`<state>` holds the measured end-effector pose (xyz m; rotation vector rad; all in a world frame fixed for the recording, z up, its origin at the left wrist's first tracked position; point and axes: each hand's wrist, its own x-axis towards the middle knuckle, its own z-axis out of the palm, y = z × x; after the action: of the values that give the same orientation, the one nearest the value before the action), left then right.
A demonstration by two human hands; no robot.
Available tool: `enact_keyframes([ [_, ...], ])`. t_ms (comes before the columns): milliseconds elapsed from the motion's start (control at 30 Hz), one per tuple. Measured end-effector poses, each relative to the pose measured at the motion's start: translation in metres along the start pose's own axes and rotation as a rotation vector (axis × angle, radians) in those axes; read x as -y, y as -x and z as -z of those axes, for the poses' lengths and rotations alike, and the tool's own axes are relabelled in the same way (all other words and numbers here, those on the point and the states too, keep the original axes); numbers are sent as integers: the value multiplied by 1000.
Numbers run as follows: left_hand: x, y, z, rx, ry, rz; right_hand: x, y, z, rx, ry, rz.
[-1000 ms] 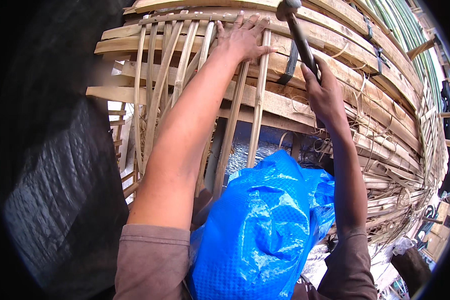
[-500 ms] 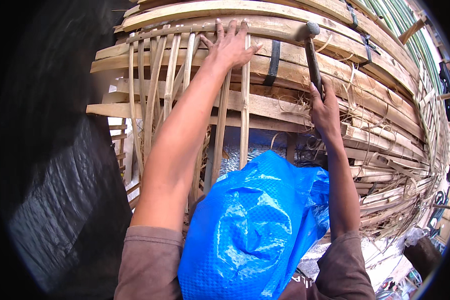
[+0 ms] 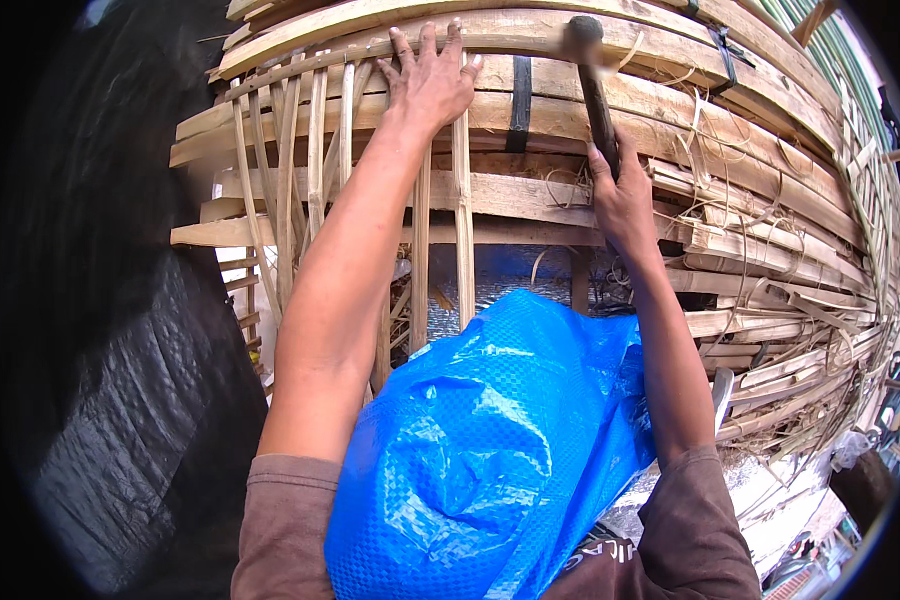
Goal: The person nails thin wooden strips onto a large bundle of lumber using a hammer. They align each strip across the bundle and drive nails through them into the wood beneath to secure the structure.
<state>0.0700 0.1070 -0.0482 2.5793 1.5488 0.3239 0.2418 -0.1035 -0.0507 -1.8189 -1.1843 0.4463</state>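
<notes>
My left hand point(image 3: 432, 85) lies with fingers spread over a thin horizontal wooden strip point(image 3: 515, 43), where the tops of upright slats meet it. One such slat point(image 3: 464, 210) runs down just below its fingertips. In my right hand point(image 3: 625, 195) is a hammer point(image 3: 597, 110), gripped by its dark handle with the head up. The hammer head is slightly blurred and sits over the boards, to the right of my left hand; whether it touches them I cannot tell. A blue woven plastic sheet point(image 3: 450, 450) covers the area between my forearms.
Stacked long wooden boards point(image 3: 670, 100) extend to the right, bound by a black strap point(image 3: 520, 105). Loose curled shavings point(image 3: 715, 135) hang among split strips. Black plastic sheeting point(image 3: 120, 400) hangs at the left. A lattice of strips point(image 3: 875, 180) stands at the far right.
The view has shifted slightly, so the scene sits farther left and higher. The hammer has come a little left, closer to my left hand. My left hand stays at the same place on the strip.
</notes>
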Motion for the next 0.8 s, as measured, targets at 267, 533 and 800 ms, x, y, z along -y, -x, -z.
enact_keyframes([
  [267,-4,-3,5,55,-40,1,0,-1,2,45,-16,-49],
  [533,-12,1,6,53,-21,27,-4,-2,2,28,-10,-57],
  [800,36,0,2,-126,-20,-62,2,2,1,14,-9,-69],
])
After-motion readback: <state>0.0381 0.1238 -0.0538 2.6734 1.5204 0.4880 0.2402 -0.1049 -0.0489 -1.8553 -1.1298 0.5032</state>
